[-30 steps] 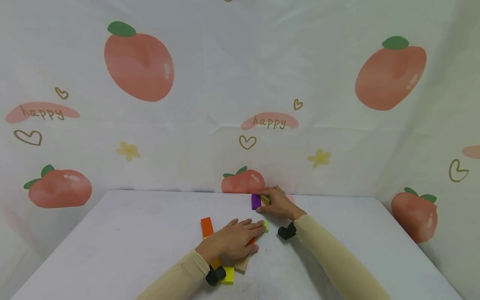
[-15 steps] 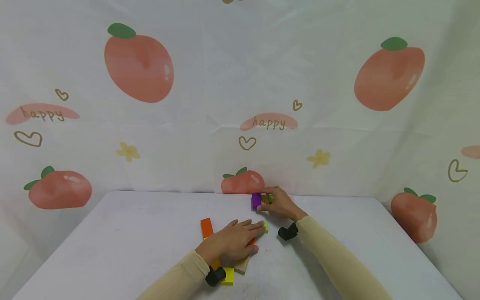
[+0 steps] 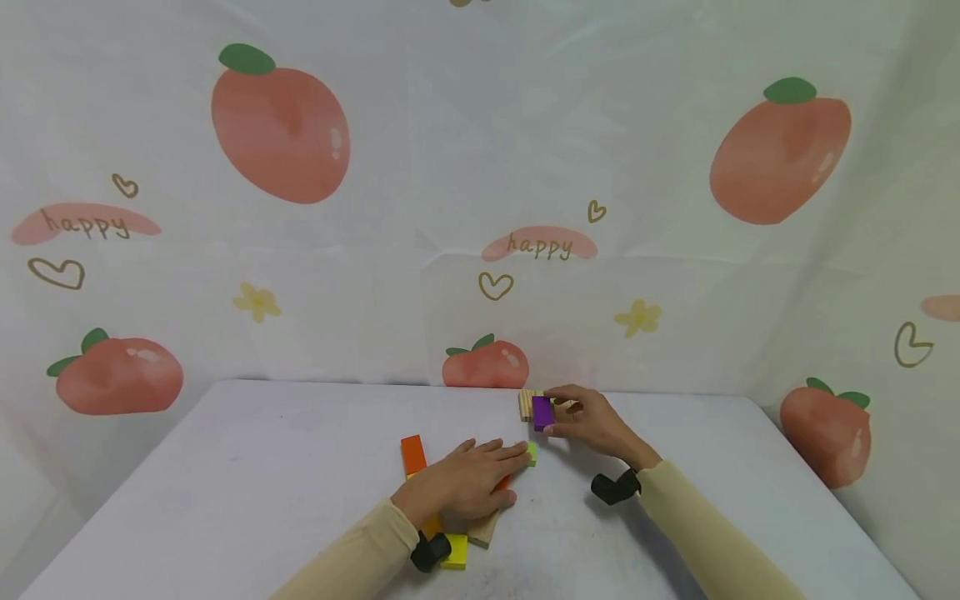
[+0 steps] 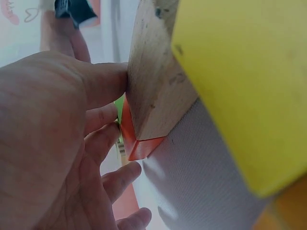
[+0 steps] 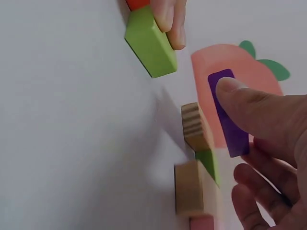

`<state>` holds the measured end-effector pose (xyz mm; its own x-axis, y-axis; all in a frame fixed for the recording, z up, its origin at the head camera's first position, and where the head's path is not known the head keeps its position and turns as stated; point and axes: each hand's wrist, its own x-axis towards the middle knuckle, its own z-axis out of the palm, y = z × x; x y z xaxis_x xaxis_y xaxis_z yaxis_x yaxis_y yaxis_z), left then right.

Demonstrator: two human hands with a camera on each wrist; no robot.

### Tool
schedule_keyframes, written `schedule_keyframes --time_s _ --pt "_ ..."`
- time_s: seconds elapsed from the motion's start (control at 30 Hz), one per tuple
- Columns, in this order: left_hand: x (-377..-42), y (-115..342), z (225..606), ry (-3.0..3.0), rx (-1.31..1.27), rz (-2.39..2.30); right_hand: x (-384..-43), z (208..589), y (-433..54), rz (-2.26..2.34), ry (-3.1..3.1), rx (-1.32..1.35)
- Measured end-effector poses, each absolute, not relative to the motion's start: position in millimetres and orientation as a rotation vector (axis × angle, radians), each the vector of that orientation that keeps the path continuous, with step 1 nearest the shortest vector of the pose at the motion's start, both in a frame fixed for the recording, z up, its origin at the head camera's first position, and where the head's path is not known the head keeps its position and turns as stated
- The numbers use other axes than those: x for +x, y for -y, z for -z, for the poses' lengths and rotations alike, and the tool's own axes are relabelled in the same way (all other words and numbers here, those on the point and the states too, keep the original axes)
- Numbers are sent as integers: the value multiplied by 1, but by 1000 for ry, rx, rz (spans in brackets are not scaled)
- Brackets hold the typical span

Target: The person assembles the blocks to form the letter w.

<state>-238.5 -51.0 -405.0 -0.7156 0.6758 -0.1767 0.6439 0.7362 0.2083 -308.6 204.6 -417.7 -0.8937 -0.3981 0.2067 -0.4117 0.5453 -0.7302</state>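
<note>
In the head view my right hand [image 3: 596, 423] pinches a purple block [image 3: 542, 413] between thumb and fingers near the back of the table. In the right wrist view the purple block [image 5: 230, 129] is held apart from a striped wooden block [image 5: 194, 125], a green block [image 5: 207, 165] and a plain wooden block [image 5: 188, 188]. My left hand [image 3: 468, 479] lies with extended fingers over several blocks. Its fingertips touch a light green block [image 5: 151, 43]. Its thumb touches a wooden block [image 4: 158, 76], which meets an orange-red block [image 4: 141, 147].
A yellow block [image 3: 454, 552] lies near my left wrist. An orange block [image 3: 413, 454] stands left of that hand, in line with others partly covered by the forearm. A pink block [image 5: 202, 223] shows at the lower edge of the right wrist view. Patterned cloth [image 3: 390, 317] hangs behind the table.
My right hand has moved right and slightly nearer, carrying the purple block from the left side of the striped wooden block to its front right. The left hand stays put.
</note>
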Motion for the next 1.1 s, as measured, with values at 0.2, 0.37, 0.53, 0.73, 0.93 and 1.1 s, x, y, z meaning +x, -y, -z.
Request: schedule_keyframes --time_s 0.2,0.37,0.53,0.73,0.93,1.1 --pt "-239 51 406 -2692 1039 -199 -290 420 -224 -1283 2737 819" --pt "-238 51 405 -2691 1025 -210 -275 425 -235 -1318 2732 977" --pt "-238 51 405 -2692 1017 -208 -262 430 -239 -1352 2788 1043" --pt "-239 51 405 -2692 1013 -194 -255 436 -238 -1299 2835 1067" --pt "-238 51 405 -2695 1014 -189 -253 440 -234 -1295 2829 1086" --pt "-239 50 406 -2699 1013 -181 -253 442 -232 -1298 2822 1080"
